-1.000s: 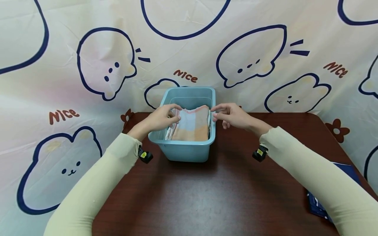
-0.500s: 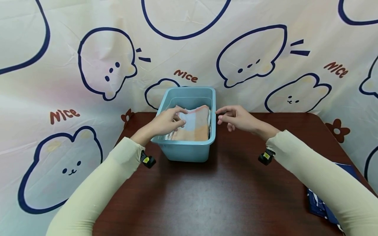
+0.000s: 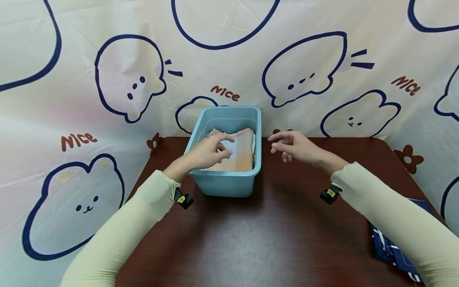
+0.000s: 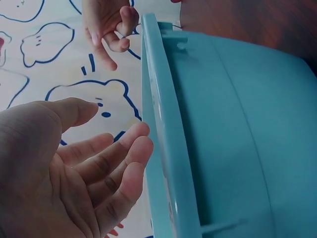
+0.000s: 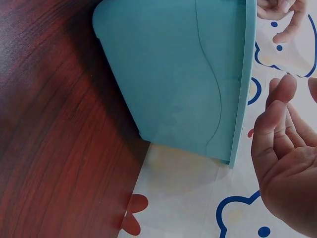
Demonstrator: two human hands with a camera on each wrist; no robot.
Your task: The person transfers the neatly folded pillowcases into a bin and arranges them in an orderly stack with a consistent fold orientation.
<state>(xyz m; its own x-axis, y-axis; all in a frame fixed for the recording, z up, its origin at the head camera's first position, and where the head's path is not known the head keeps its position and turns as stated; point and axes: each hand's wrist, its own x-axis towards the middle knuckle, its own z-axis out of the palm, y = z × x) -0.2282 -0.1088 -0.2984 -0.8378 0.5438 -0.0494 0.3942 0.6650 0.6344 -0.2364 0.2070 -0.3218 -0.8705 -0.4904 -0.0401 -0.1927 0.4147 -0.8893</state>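
A blue plastic bin [image 3: 226,185] stands near the back of the table, with a folded checked cloth [image 3: 244,153] in peach, white and pale blue inside it. Over the bin's left side hovers my left hand [image 3: 206,153], fingers loosely bent and holding nothing; it hides part of the cloth. To the right of the bin, apart from its rim, my right hand [image 3: 299,147] hangs in the air with relaxed fingers and nothing in them. Both wrist views show bare hands beside the bin's outer wall [image 4: 247,124].
The dark brown wooden table [image 3: 251,239] runs back to a white cloth backdrop [image 3: 222,63] with cartoon outlines. At the table's right side lie folded navy blue fabric pieces [image 3: 391,249], partly covered by my right sleeve [image 3: 387,211].
My right hand has drawn away from the bin's right rim, further to the right. The left hand has shifted slightly right and toward me over the bin. Bin and cloth stay put.
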